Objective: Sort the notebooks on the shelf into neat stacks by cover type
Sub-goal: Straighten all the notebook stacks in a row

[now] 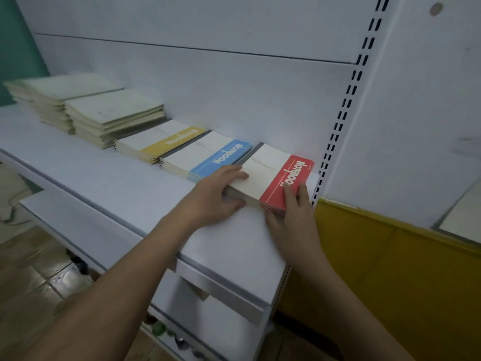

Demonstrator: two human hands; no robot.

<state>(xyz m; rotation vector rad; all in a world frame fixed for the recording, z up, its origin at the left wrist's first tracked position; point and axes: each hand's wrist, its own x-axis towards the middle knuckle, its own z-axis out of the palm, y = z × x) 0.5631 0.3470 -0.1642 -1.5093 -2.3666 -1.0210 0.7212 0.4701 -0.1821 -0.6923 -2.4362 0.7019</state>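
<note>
Both forearms reached up from the bottom of the view toward a white shelf (104, 183), and the red-banded stack served as the landmark for everything else. Nearest that stack, the left hand (216, 196) gripped its left front corner, thumb low against the page edges and fingers curled over the top cover. The right hand (291, 217) held the stack's front right corner, index finger laid flat on the red band and the other fingers wrapped at the side; whether they pressed hard could not be told.

Between the two hands lay the red-banded stack of notebooks (276, 175), flat on the shelf at its right end, beside the slotted upright (346, 100). Its long axis ran from the hands away toward the back wall, so any squaring push would likely go straight ahead from the fingers. Both hands sat about equally near.

Left of the red stack, touching or just beside it, lay a blue-banded stack (208, 157). Farther left again lay a yellow-banded stack (161, 142). Farthest left sat two taller piles of plain pale-green notebooks (86, 105), blurred.
</note>
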